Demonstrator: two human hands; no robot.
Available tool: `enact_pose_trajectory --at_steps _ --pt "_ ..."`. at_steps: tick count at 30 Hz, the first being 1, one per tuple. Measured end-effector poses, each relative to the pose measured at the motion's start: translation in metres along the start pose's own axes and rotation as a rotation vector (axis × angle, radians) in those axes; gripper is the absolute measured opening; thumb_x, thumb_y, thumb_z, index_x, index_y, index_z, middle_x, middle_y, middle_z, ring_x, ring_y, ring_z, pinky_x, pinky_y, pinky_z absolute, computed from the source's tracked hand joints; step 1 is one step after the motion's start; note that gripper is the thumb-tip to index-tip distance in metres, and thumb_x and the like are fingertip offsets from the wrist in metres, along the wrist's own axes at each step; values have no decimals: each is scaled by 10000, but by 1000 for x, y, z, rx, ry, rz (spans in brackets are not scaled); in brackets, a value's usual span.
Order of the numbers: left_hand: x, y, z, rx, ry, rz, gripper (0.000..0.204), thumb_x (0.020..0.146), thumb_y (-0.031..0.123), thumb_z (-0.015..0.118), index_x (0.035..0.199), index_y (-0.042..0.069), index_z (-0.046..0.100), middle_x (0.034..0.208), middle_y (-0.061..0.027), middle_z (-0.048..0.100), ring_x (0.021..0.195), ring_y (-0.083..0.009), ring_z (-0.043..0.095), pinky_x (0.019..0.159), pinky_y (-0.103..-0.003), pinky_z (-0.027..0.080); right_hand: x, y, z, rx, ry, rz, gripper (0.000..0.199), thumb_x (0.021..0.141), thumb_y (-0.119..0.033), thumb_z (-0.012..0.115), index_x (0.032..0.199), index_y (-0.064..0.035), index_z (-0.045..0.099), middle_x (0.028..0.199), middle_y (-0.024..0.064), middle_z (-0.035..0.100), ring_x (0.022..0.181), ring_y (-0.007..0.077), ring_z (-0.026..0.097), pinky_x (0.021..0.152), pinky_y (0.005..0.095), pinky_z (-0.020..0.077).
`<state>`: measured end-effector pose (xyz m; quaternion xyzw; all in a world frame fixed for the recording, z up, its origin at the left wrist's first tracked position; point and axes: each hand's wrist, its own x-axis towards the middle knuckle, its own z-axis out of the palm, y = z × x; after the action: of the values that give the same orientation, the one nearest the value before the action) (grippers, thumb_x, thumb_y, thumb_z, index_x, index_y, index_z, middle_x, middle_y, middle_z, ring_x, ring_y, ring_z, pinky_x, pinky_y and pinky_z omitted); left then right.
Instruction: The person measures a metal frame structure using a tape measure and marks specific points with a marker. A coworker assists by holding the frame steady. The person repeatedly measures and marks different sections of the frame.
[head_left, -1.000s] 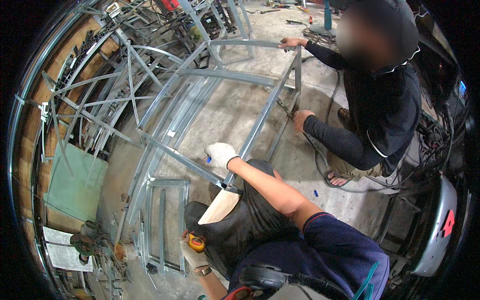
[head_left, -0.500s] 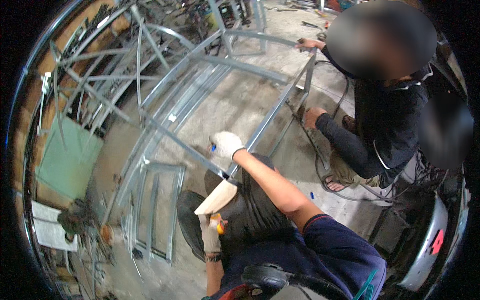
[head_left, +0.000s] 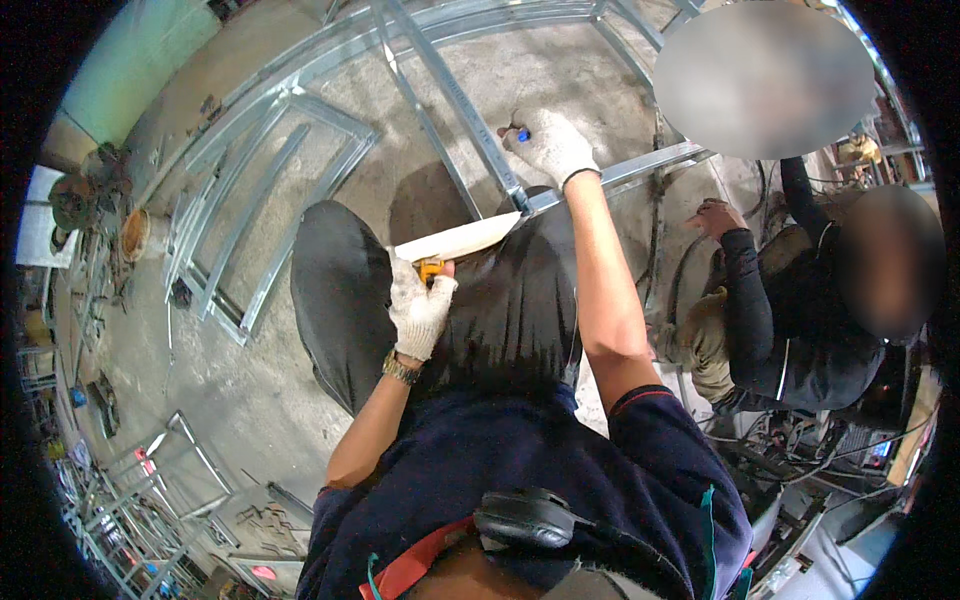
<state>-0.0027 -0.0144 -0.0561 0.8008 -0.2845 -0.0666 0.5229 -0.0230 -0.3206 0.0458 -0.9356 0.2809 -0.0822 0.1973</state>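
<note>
My left hand (head_left: 420,312), in a pale knit glove with a watch at the wrist, is over my lap, closed around a small yellow-orange tool (head_left: 431,271). Just beyond it a cream-coloured flat piece (head_left: 455,241) lies across my knees, its right end by the joint of a galvanized metal frame (head_left: 470,120). I cannot tell whether the tool and the piece are joined. My right hand (head_left: 556,146), also gloved with fingertips bare, hovers beside the upright bar, fingers closed on a small blue thing (head_left: 523,134) that they mostly hide.
A co-worker (head_left: 800,310) in dark sleeves crouches at the right, one hand (head_left: 717,218) near the frame's side bar. Cables run by that person. A smaller metal frame (head_left: 255,300) lies on the concrete floor at left, near a round bucket (head_left: 143,233). Metal scraps lie lower left.
My view has swung, shifting the frame upward and bringing more of my lap into sight. The co-worker's hand no longer shows on the frame's corner. My hands keep hold of their things.
</note>
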Motion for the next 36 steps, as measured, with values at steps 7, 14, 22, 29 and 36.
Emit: enact_pose_trajectory --at_steps 7,14,22,29,36 --pt "-1 10 3 73 15 -244 952 884 511 766 1447 -172 414 1271 -344 625 1162 -422 647 998 -428 507 3 3 8 -90 19 -9 362 875 -416 669 952 -69 737 983 224 718 959 429 684 835 503 544" --pt "-5 29 4 -52 47 -164 418 963 308 719 1164 -43 616 1027 -216 680 954 -358 664 998 -421 494 6 17 12 -40 8 -137 313 840 -338 687 1046 -109 743 1016 204 727 978 433 680 851 518 536" --pt "-2 31 -2 -122 22 -275 467 952 340 716 1208 -20 565 970 -212 678 893 -391 702 750 -422 552 2 9 1 -148 -37 -116 249 877 -183 598 1078 -79 700 1042 235 701 979 441 674 838 515 528" --pt "-3 24 5 -178 96 -106 385 954 265 723 1194 7 570 977 -169 704 904 -358 713 784 -408 561 6 35 11 -113 14 -263 343 915 -142 578 1217 -19 684 1135 246 702 1075 407 676 904 476 523" --pt "-6 33 3 -168 87 -198 363 947 294 714 1073 78 451 859 -231 664 851 -486 674 653 -532 528 16 56 16 -20 -1 -269 349 930 -122 560 1228 23 671 1136 268 699 1041 433 674 913 470 519"
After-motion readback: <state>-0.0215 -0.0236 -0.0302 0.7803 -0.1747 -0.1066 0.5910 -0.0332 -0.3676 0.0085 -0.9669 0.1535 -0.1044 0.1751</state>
